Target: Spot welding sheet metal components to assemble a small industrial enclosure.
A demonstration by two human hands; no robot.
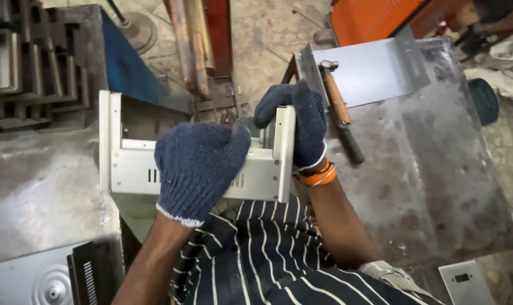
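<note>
Steel, grey and scuffed, made up the big worktable [437,186] that filled the right side of the view, with a second worn metal surface [36,186] on the left. Between them, close against the person's striped shirt [268,260], sat the pale grey folded sheet-metal bracket [132,164], a long channel with upturned flanges at both ends and small slots punched in its front face. A flat light grey sheet-metal panel with a bent edge [369,70] lay at the far end of the worktable, and a wooden-handled hammer [340,110] rested partly on it, its head towards the far side. A stack of dark metal channels [36,62] stood at the upper left.

The left hand [199,169], in a dark blue knitted glove, was pressed over the bracket's front face and top edge, fingers curled closed around it. The right hand [301,121], gloved alike with orange bands [318,176] at the wrist, was clamped around the bracket's right flange.
</note>
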